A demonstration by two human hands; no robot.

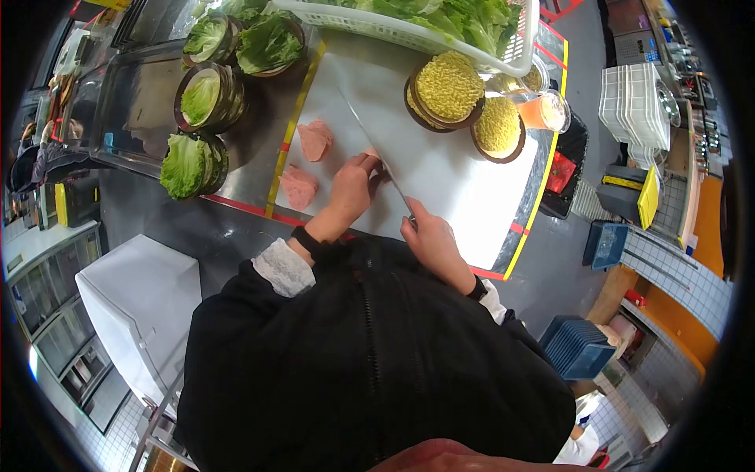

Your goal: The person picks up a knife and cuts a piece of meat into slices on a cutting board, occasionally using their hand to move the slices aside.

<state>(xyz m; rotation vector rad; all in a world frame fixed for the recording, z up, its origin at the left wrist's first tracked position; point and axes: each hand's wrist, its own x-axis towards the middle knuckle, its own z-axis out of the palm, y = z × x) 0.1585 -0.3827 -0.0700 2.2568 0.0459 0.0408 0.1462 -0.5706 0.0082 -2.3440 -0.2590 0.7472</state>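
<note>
A long knife (362, 124) lies slantwise over the white cutting board (425, 181), its tip pointing away from me. My right hand (432, 242) is closed around its handle. Beside the blade, my left hand (352, 189) presses its bent fingertips on a small pink piece of luncheon meat (372, 153), mostly hidden by the fingers. Left of that hand sit two small stacks of pink meat slices (315, 141), the nearer stack (299, 187) close to the yellow tape at the board's left side.
Bowls of yellow noodles (449, 86) stand at the board's right, near a cup of orange liquid (544, 112). A white basket of lettuce (503, 47) spans the far side. Stacked bowls with lettuce (185, 165) line the left. A white cabinet (145, 307) stands at lower left.
</note>
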